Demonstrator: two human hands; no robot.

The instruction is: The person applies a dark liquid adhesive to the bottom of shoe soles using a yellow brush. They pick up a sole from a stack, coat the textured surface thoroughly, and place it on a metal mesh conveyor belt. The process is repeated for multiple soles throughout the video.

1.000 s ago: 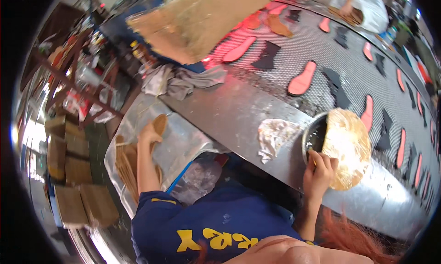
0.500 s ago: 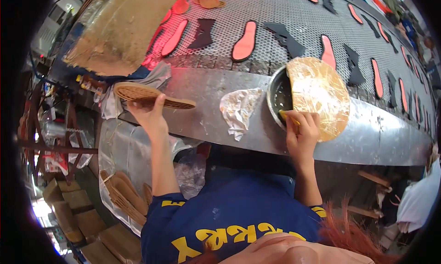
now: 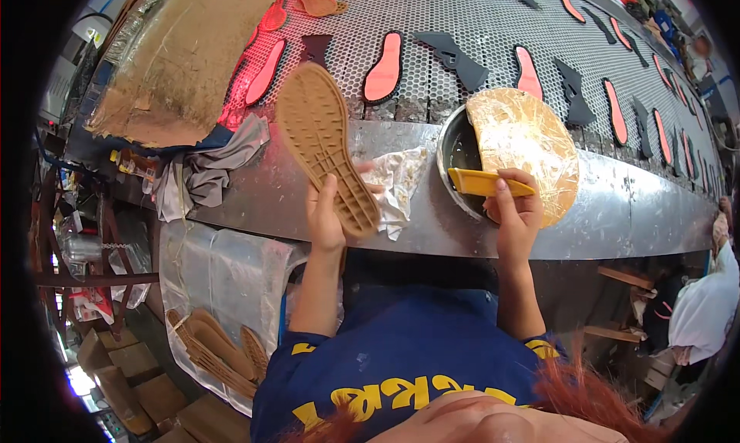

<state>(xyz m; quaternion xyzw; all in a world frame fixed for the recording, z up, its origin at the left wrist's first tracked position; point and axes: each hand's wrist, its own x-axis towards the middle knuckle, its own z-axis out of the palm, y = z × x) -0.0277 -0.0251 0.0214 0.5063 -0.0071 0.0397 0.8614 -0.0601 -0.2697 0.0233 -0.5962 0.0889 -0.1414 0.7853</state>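
My left hand (image 3: 330,212) grips a tan rubber shoe sole (image 3: 325,146) by its heel end, tread side up, over the metal ledge. My right hand (image 3: 515,216) holds a yellow brush handle (image 3: 486,182) whose tip dips into a round metal glue pot (image 3: 456,154). A glue-crusted yellowish lid (image 3: 528,146) half covers the pot. A crumpled whitish rag (image 3: 401,182) lies on the ledge between my hands, partly under the sole.
A perforated conveyor (image 3: 462,27) carries pink insoles (image 3: 384,67) and black upper pieces (image 3: 451,58). A large brown sheet (image 3: 189,50) and grey cloth (image 3: 212,169) lie at left. More tan soles (image 3: 216,350) stand in a plastic-lined bin; cardboard boxes (image 3: 123,366) sit beside it.
My left hand has lifted the tan sole from the left side up to the ledge, turning it upright near the rag. My right hand has stayed at the glue pot with the brush.
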